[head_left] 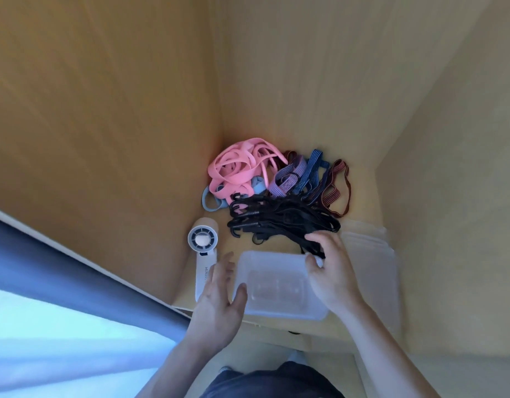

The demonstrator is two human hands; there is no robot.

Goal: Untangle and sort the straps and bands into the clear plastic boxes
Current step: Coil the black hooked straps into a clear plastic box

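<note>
At the desk (360, 202) corner, the right hand (331, 271) grips the black straps' (282, 216) near end just behind the empty box (271, 255), the left hand (219, 300) spread slack at its rim; sorting looks barely begun, and next one strap needs teasing free.

Looks steeply down from the head, wide-angle, facing forward into a walled corner (222, 110). Sits close above the worktop (360, 214), centring roughly on the black straps (282, 219). Takes in left hand (219, 294) and right hand (331, 271) low in frame, reaching up from the bottom edge.
</note>
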